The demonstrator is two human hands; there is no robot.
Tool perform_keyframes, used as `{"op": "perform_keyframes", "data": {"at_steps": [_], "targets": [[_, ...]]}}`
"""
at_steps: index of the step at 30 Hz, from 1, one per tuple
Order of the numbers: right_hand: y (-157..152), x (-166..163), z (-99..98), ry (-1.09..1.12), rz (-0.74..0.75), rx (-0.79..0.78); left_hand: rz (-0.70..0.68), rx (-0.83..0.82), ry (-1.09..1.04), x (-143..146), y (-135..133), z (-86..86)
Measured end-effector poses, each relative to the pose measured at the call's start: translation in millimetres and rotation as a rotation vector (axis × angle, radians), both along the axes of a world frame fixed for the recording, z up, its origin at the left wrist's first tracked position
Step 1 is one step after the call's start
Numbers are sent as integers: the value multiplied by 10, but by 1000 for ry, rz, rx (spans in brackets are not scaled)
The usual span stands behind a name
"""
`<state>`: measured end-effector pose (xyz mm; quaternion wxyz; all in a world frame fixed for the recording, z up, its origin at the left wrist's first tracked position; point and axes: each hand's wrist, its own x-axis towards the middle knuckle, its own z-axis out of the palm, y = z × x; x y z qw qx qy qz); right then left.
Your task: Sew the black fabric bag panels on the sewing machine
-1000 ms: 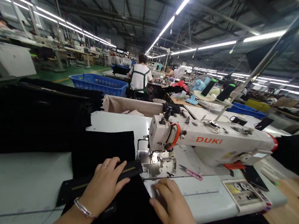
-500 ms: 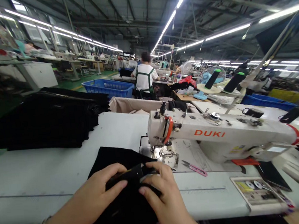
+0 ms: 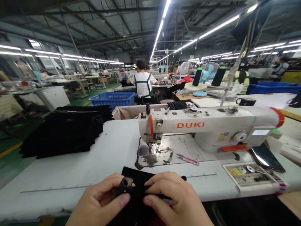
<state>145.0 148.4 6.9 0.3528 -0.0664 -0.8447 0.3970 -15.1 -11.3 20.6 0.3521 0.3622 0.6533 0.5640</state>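
A piece of black fabric (image 3: 135, 180) hangs over the front edge of the sewing table, held between my two hands. My left hand (image 3: 102, 199) pinches a folded or rolled dark edge of it between thumb and fingers. On the other side my right hand (image 3: 171, 196) grips the fabric, thumb below and fingers on top. Just beyond the hands stands a white sewing machine (image 3: 207, 121), its needle area lit and no fabric under the foot. Pink-handled thread snips (image 3: 188, 159) lie on the machine bed to the right.
A stack of black fabric pieces (image 3: 67, 131) lies at the left of the table (image 3: 66, 178). A small parts tray (image 3: 248, 178) with bobbins sits at the right. Behind are a blue basket (image 3: 113, 99), thread cones (image 3: 197, 77) and a seated co-worker (image 3: 142, 83).
The black fabric has been drawn back from the machine toward me, over the table edge. Its dark edge is now bent up in my left hand. My view has shifted and levelled.
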Motion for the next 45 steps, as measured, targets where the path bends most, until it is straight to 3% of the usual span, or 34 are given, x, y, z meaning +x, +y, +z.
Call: {"op": "perform_keyframes", "data": {"at_steps": [11,17,22,25,31,34,37,40,45], "targets": [[26,28,-16,5,-34,19,98,-88,122,77,-25,-83],[44,-13,27,186,-26,215,162,-137,340,41,-57,-110],[19,-47,81,171,-51,386,281,-113,369,72,-89,-80],[9,-92,104,158,-52,412,281,-108,432,98,-90,-27],[52,-181,152,47,113,93,298,-111,338,119,-87,128],[72,-184,201,-58,240,-142,227,-77,129,86,-92,156],[62,-192,230,-263,209,-341,143,-62,-133,26,-94,102],[36,-215,218,-344,171,-408,118,-82,-258,-24,-94,21],[12,-249,153,-335,153,-397,89,-138,-177,-40,-88,-37]]}}
